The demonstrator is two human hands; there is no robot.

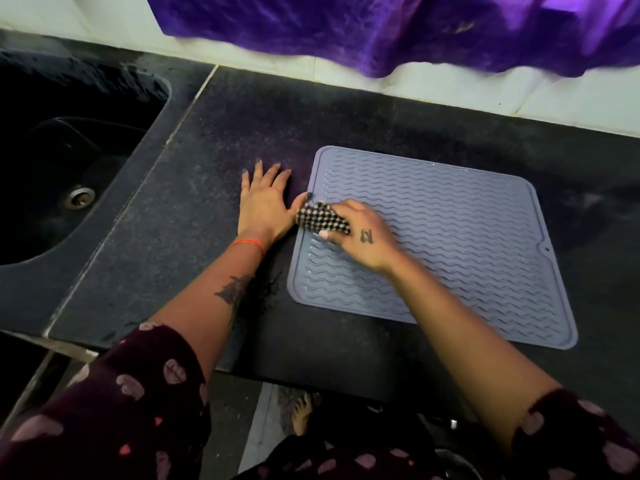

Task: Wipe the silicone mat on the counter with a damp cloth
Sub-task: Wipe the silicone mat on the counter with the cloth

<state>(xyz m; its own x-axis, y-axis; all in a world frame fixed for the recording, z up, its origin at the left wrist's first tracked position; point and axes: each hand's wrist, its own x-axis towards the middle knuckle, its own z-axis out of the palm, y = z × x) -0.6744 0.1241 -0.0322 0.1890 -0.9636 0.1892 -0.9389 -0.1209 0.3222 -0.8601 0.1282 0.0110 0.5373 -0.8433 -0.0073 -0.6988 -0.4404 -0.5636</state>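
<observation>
Sink (52, 161) sitting far left, sunk into the dark counter (214, 140), drain (79, 196) showing at its bottom. Left forearm coming in from the near left, patterned sleeve (131, 393) pushed up, tattoo on the forearm, orange thread (250, 243) around the wrist. Left hand (265, 204) lying flat on the counter just left of the mat, fingers straight and spread, gripping nothing; the thumb is reaching right to the mat's left edge, touching or almost touching it, hard to tell. Mat (450, 244) lying flat on the counter right of centre, grey-blue, wavy ribs, raised rim, slightly turned so its near right corner is pointing toward the counter's near edge. Cloth (322, 220), black-and-white checked, bunched up on the mat's left edge, right next to the left thumb. Right hand (362, 233) pressing down on the cloth, fingers curled over it and holding it, thumb tucked against its near side; small tattoo on the back of the hand. Right forearm crossing the mat from the near right. Purple fabric (398, 29) hanging over the white wall at the far side. Bare foot (304, 414) showing on the floor below the counter edge.
</observation>
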